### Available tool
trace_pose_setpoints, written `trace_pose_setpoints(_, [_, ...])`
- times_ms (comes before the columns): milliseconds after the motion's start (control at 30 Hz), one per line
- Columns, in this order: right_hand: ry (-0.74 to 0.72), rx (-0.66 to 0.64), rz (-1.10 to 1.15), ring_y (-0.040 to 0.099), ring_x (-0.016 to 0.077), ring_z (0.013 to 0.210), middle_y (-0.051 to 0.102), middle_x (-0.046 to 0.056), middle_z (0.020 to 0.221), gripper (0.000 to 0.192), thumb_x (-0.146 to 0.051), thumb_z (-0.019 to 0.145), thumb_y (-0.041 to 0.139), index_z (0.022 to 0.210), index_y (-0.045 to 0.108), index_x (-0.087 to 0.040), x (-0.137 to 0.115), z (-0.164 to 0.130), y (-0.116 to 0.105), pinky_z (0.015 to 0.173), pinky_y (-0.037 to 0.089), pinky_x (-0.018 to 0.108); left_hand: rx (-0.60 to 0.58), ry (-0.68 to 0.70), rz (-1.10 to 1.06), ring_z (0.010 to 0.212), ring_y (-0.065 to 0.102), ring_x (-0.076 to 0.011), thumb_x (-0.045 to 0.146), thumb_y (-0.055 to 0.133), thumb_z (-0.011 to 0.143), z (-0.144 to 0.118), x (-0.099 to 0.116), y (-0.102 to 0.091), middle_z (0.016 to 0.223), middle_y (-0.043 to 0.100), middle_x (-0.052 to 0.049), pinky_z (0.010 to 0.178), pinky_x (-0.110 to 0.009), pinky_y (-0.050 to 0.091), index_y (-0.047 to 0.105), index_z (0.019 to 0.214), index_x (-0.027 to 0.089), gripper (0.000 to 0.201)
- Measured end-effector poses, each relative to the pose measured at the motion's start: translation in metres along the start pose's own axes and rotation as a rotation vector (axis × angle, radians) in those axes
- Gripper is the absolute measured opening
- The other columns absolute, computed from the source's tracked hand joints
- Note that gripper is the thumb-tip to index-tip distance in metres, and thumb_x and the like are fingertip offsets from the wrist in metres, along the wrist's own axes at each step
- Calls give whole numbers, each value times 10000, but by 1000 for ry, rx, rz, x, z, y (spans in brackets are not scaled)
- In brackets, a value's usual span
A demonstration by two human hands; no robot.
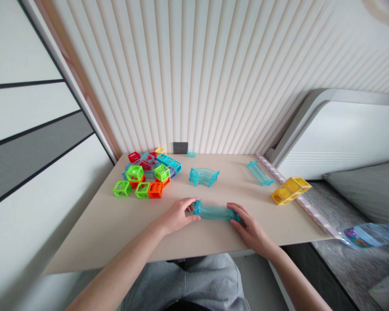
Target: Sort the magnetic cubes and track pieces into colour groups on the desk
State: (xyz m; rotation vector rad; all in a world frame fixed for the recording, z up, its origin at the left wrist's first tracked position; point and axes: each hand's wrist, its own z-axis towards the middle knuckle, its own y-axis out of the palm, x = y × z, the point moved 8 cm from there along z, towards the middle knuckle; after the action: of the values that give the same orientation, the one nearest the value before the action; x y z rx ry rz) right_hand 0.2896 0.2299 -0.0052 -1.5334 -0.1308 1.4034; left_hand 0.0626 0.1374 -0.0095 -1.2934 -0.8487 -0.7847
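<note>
Near the front of the table, a translucent blue plastic track piece (215, 211) lies crosswise between my hands. My left hand (183, 214) grips its left end, thumb in front and fingers behind. At the other end, my right hand (248, 225) closes its thumb and fingers around the piece. Just beyond them sits a stack of curved blue track pieces (205, 176). Farther right lies a straight blue track piece (260, 173), touched by neither hand.
Several coloured cube frames (142, 189) are heaped at the table's left. A yellow block (291, 190) rests at the right edge, beside a striped edge strip (298, 199). Beyond that edge lies a plastic bottle (371, 235). A ribbed wall (194, 77) with a dark socket (180, 148) borders the back.
</note>
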Motion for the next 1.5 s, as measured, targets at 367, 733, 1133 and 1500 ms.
trace_pose_setpoints(367, [82, 16, 23, 529, 254, 1311, 546, 92, 1432, 609, -376, 958, 547, 1525, 337, -304, 8, -2, 0, 1117, 418, 455, 6, -25, -22, 876, 649, -191, 322, 750, 794, 0, -7, 0, 998, 711, -46, 816, -312, 524, 610, 1267, 188, 511])
trace_pose_setpoints(733, [177, 85, 87, 620, 254, 1215, 641, 69, 1344, 727, -363, 868, 651, 1525, 353, -279, 18, -4, -3, 1088, 453, 457, -5, -34, -58, 941, 684, -206, 349, 722, 809, -1, -12, 0, 1069, 718, -72, 874, -349, 551, 584, 1286, 180, 525])
trace_pose_setpoints(1133, [161, 69, 71, 617, 259, 1222, 643, 76, 1340, 728, -363, 873, 645, 1531, 343, -283, 16, -4, -2, 1087, 456, 469, -26, -44, -146, 978, 690, -208, 336, 719, 813, -2, -16, 3, 1099, 708, -87, 902, -360, 567, 565, 1301, 175, 536])
trace_pose_setpoints(1500, [144, 53, 111, 604, 266, 1236, 627, 94, 1352, 699, -361, 870, 650, 1511, 385, -269, 16, -4, -4, 1097, 442, 479, -30, -43, -186, 989, 688, -213, 330, 718, 819, -1, -20, 5, 1110, 706, -91, 908, -372, 567, 559, 1323, 177, 551])
